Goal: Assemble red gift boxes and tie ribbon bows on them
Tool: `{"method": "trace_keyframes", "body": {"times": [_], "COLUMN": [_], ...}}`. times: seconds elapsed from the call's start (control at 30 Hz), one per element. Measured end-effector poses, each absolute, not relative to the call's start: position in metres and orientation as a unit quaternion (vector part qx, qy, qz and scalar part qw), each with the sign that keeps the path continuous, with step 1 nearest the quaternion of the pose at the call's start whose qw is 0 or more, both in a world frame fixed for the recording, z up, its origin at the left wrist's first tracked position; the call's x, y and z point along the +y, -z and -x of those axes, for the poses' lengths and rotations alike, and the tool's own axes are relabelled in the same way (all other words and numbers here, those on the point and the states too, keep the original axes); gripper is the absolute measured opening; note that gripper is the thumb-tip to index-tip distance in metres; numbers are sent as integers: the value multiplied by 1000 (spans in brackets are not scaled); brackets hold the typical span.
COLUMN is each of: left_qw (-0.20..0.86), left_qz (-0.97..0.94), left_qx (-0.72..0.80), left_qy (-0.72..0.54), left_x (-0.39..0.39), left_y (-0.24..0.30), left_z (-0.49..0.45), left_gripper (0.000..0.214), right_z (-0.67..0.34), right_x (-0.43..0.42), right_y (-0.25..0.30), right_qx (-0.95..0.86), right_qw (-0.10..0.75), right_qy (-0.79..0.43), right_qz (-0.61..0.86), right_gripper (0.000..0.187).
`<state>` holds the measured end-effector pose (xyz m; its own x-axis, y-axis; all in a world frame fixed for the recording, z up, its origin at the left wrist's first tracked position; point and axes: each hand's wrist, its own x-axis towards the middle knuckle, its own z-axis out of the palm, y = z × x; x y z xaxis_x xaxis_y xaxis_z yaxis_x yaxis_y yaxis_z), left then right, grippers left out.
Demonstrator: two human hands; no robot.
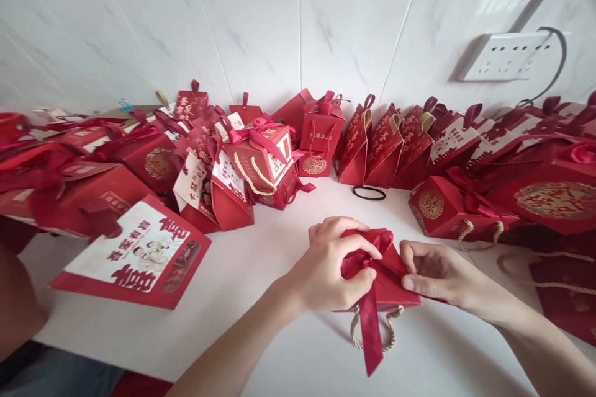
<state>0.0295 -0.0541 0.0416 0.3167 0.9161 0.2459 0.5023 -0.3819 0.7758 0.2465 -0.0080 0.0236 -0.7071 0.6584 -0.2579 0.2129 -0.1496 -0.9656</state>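
Both hands are busy on one small red gift box sitting on the white table, a bit right of centre and close to the near side. The left hand is curled up pretty tight, with thumb and fingers pinched on the red ribbon where it bunches on top of the box. The ribbon's loose tail hangs down toward the camera, past the box. The right hand is flatter, fingers mostly straight and pointing left, and thumb and forefinger nip the box's right side. A beige rope handle loops out from under the box at the front. For room, there's a bare patch of table to the left of the hands and in front of them, plus a narrower strip behind, where a black hair tie lies by itself. Beyond that it's crowded. A flat box with a white picture panel is off to the left, a heap of red boxes sits at the back against the tiled wall, and more boxes are just right of the right hand. The table's near edge shows at lower left, well apart from the box. A white power strip sits up on the wall at the right.
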Motion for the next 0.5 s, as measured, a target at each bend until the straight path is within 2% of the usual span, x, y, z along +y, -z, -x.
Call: {"method": "trace_keyframes", "body": {"times": [0.5], "left_qw": [296], "left_qz": [-738], "left_qx": [466], "left_qy": [-388], "left_x": [-57], "left_y": [-37], "left_z": [-32], "left_gripper": [14], "right_z": [-247], "right_x": [-5], "right_y": [-13], "right_qx": [-631], "right_qw": [135], "right_qy": [-655], "right_qz": [392], "right_gripper": [54]}}
